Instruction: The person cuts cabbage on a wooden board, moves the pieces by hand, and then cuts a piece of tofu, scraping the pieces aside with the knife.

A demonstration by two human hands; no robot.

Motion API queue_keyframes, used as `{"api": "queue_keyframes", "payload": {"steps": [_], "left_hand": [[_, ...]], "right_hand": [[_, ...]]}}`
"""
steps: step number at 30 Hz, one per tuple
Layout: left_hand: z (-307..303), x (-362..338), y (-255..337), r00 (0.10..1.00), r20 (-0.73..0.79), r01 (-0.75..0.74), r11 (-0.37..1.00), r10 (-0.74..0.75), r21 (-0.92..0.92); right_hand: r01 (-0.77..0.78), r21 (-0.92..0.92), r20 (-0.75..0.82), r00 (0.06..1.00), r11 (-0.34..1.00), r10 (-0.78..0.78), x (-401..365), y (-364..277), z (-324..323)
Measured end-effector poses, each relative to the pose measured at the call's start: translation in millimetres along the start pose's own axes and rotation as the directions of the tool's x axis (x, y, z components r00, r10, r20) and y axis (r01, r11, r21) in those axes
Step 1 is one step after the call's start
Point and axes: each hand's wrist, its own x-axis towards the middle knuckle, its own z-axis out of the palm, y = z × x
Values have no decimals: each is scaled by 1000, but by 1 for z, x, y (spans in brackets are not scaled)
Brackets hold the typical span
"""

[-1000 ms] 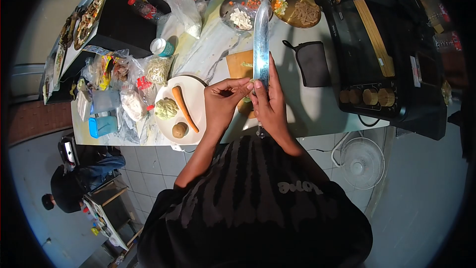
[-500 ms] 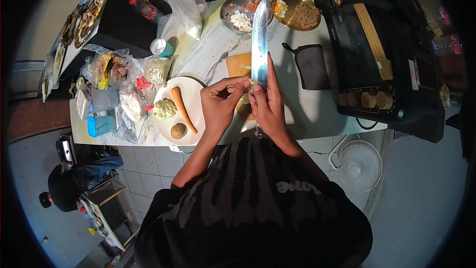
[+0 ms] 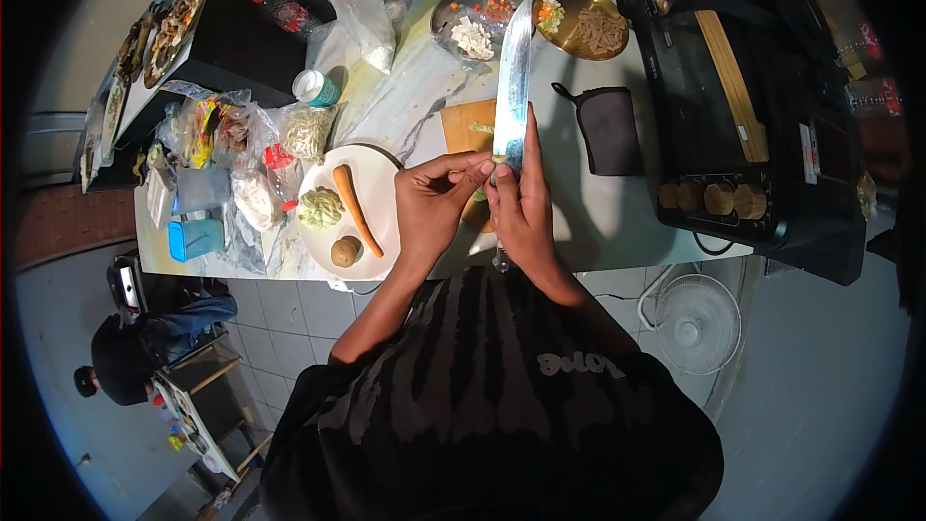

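The knife [image 3: 515, 87] stands over the near part of the wooden chopping board [image 3: 465, 125], its long, broad steel blade pointing away from the body and gleaming bluish-white, faintly smeared. The right hand [image 3: 522, 201] has its fingers clamped around the knife, thumb in front and the others behind; the handle's end shows below. The left hand [image 3: 436, 195] has thumb and forefinger pinched together on a small pale green piece [image 3: 499, 160] at the blade, mostly hidden by the fingertips. Green scraps [image 3: 480, 127] lie on the board's smooth tan face.

Left of the board, a round, matt white plate [image 3: 384, 174] bears a slim, tapering carrot [image 3: 358, 212], a crinkled pale green vegetable [image 3: 319, 208] and a rounded brown one [image 3: 345, 251]. Beyond the board are two shiny metal dishes, one silvery [image 3: 441, 29], with orange bits and white pieces, the other golden [image 3: 576, 4], with brown strips. Right of the board lies a dark cloth pouch [image 3: 610, 132], and farther right a black oven with wooden knobs [image 3: 720, 198].

The bench [image 3: 410, 87] is pale, grey-veined and marble-like; below the board's level, grey tiles [image 3: 280, 314] and a white fan [image 3: 690, 328] show.
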Motion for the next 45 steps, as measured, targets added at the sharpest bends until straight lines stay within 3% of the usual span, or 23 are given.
{"api": "queue_keyframes", "payload": {"steps": [3,10,13,16,18,22,24,25,28,30,35,40,45], "left_hand": [[1,1,-1,1000,13,8,1000,-7,-27],[-5,5,-9,994,100,43,995,-35,-85],[-8,9,-14,980,153,149,978,-126,-146],[-8,9,-16,979,185,100,992,-84,-77],[-8,8,-17,983,178,34,999,-37,22],[-16,13,-18,977,182,92,991,-108,94],[-24,16,-22,946,224,255,965,-235,-66],[-26,16,-22,946,224,255,965,-235,-65],[-31,15,-21,942,279,208,977,-189,-40],[-35,17,-22,902,314,305,952,-295,18],[-35,17,-27,913,330,261,965,-240,-21],[-32,13,-26,936,282,225,974,-213,-11],[-33,12,-23,960,265,9,958,-89,287]], "right_hand": [[-54,115,44,998,992,49,-1,0,-1],[-9,33,-4,1000,999,9,-2,7,-2],[-98,99,5,995,990,98,-3,12,-5],[-120,62,-55,991,991,124,-1,13,-6],[-197,199,-15,979,960,204,-2,9,-3],[-221,220,14,975,950,224,-2,12,-7],[-335,337,190,939,880,286,-3,10,-15],[-335,338,189,940,880,285,-3,11,-17],[-519,434,346,851,736,396,-5,14,-24],[-534,453,359,842,713,403,-8,12,-24],[-562,521,410,825,643,389,-9,13,-26],[-514,470,361,854,718,376,-9,20,-27],[-520,346,323,848,781,421,-11,29,-25]]}}
